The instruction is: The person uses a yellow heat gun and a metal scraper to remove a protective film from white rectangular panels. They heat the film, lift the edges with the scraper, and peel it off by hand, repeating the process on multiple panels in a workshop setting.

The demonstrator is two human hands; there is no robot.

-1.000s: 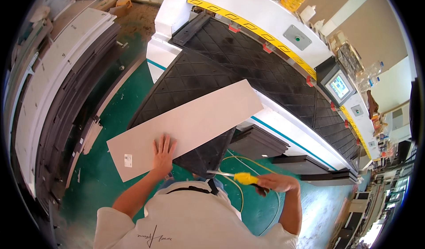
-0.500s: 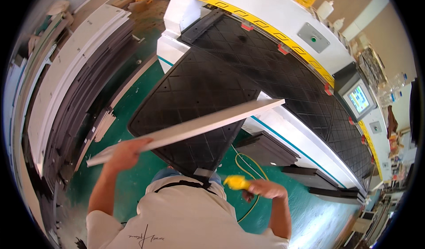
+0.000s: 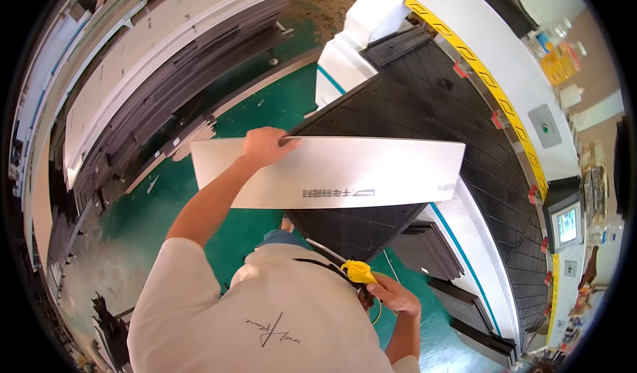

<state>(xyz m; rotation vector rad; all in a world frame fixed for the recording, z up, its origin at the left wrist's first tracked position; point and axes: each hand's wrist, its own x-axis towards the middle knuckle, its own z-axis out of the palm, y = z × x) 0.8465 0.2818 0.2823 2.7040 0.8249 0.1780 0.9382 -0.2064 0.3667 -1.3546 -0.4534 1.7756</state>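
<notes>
My left hand (image 3: 265, 147) is closed over the far edge of a long white board (image 3: 371, 167), left of its middle. The board's broad face is turned up to me, with dark print along its near side. It is held above a black grooved table wing (image 3: 345, 230) and covers much of it. Near my waist, my right hand (image 3: 395, 293) grips a yellow air blow gun (image 3: 359, 271) with a thin metal nozzle pointing up and left toward the board's near edge. A bit of yellow hose shows below that hand.
A black machine bed (image 3: 424, 81) spreads to the right behind a yellow marked strip (image 3: 494, 74). A small control screen (image 3: 566, 226) stands at its far side. Dark panels (image 3: 428, 250) lean against the white machine base. Long boards (image 3: 199, 48) are stacked at the left.
The board has turned from nearly edge-on to face-on and now lies level across the view. The air blow gun's nozzle has come up toward it. My view has swung left.
</notes>
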